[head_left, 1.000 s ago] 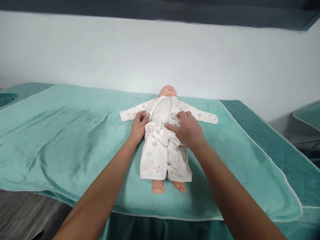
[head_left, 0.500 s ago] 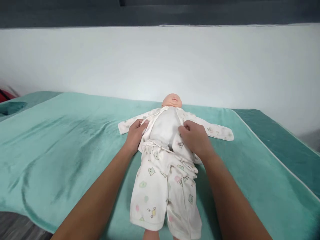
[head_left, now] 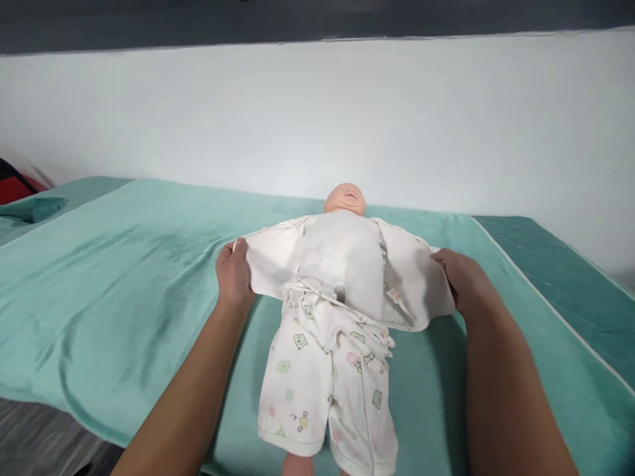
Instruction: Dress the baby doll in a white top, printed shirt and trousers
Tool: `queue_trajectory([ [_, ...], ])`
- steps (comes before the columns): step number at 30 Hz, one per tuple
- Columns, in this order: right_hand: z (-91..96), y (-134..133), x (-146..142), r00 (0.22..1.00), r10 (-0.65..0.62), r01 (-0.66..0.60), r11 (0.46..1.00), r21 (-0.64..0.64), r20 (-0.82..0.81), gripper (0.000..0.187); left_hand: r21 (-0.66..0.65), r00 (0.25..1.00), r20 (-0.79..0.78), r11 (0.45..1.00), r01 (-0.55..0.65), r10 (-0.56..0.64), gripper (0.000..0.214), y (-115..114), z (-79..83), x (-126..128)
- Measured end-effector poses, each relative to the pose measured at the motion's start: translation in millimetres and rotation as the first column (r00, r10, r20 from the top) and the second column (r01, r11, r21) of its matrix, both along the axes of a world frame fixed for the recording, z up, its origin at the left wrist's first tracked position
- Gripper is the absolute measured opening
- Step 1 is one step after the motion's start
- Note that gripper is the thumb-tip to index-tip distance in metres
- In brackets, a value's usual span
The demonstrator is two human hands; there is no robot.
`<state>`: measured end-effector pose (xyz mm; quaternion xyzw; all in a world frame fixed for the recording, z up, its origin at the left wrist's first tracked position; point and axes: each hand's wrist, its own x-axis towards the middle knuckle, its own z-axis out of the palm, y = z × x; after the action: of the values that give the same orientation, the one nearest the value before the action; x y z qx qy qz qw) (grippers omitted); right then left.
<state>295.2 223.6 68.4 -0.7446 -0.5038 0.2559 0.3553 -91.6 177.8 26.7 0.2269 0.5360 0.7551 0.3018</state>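
Note:
A baby doll [head_left: 346, 198] lies on its back on a teal blanket [head_left: 124, 277], head toward the wall. It wears a white printed jacket [head_left: 278, 254] and matching printed trousers [head_left: 322, 370]. The jacket is spread wide open, and the doll's pale cloth torso [head_left: 342, 264] shows. My left hand [head_left: 233, 277] pinches the jacket's left flap and holds it out to the left. The right flap is gripped by my right hand [head_left: 459, 277] and held out to the right. Both hands are closed on the fabric.
The blanket covers a bed with a darker teal sheet [head_left: 546, 264] showing at the right. A white wall [head_left: 317, 119] runs behind. At the far left lie a dark teal cushion [head_left: 30, 208] and something red [head_left: 12, 188]. Grey floor [head_left: 30, 443] shows at bottom left.
My hands have moved apart from the doll's middle, pulling the two jacket flaps open to either side. The doll's torso is now uncovered. The camera has come closer.

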Motion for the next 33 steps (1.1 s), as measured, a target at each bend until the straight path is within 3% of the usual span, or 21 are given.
queue_trajectory([
  [2,-4.2,0,3,0.999,-0.037,0.037,0.997,-0.072,-0.006,0.016,-0.001,0.995,-0.025,0.995,-0.098,0.098,0.029,0,0.6,1],
  [5,-2.4,-2,7,0.986,-0.059,0.069,0.996,-0.058,0.154,0.018,0.018,0.983,-0.052,0.984,-0.178,0.179,0.025,1,0.2,-1],
  [8,4.5,-8,9,0.946,-0.071,0.107,0.989,-0.098,0.317,0.020,-0.028,0.977,-0.134,0.985,-0.172,0.167,0.023,3,-2.9,-5],
  [11,7.8,-14,8,0.910,-0.081,0.147,0.980,-0.133,0.406,0.014,-0.124,0.922,-0.345,0.965,-0.231,0.177,0.020,3,-5.9,-10],
  [13,5.9,-16,2,0.882,-0.135,0.167,0.985,-0.032,0.452,0.018,-0.091,0.789,-0.575,0.942,-0.324,0.216,0.024,2,-5.8,-12],
  [15,1.2,-16,-9,0.854,-0.184,0.094,0.975,0.202,0.487,0.027,-0.005,0.578,-0.785,0.930,-0.367,0.224,0.029,1,-3.8,-10],
  [17,-5.0,-16,-26,0.847,-0.136,-0.112,0.899,0.423,0.514,0.031,0.029,0.398,-0.902,0.941,-0.336,0.170,0.029,3,-0.5,-2],
  [19,-11.9,-14,-45,0.835,0.007,-0.338,0.796,0.502,0.550,0.033,-0.031,0.320,-0.946,0.963,-0.268,0.059,0.029,9,3.3,8],
  [21,-18.4,-11,-60,0.791,0.194,-0.517,0.720,0.463,0.581,0.039,-0.134,0.294,-0.953,0.972,-0.195,-0.072,0.032,21,7.0,19],
  [23,-23.8,-7,-68,0.743,0.321,-0.608,0.692,0.389,0.588,0.045,-0.229,0.272,-0.944,0.964,-0.134,-0.187,0.034,35,10.7,27],
  [25,-27.5,-4,-68,0.733,0.360,-0.613,0.718,0.330,0.578,0.049,-0.289,0.266,-0.929,0.953,-0.087,-0.257,0.030,49,14.2,31],
  [27,-29.4,-1,-65,0.743,0.349,-0.581,0.761,0.290,0.571,0.050,-0.325,0.318,-0.904,0.943,-0.072,-0.287,0.025,59,16.8,29],
  [30,-30.7,-1,-63,0.754,0.326,-0.542,0.800,0.259,0.570,0.049,-0.385,0.452,-0.846,0.911,-0.147,-0.284,0.030,69,17.6,19],
  [33,-32.6,-1,-64,0.774,0.296,-0.501,0.827,0.255,0.560,0.048,-0.445,0.514,-0.811,0.866,-0.229,-0.280,0.026,73,14.0,7],
])
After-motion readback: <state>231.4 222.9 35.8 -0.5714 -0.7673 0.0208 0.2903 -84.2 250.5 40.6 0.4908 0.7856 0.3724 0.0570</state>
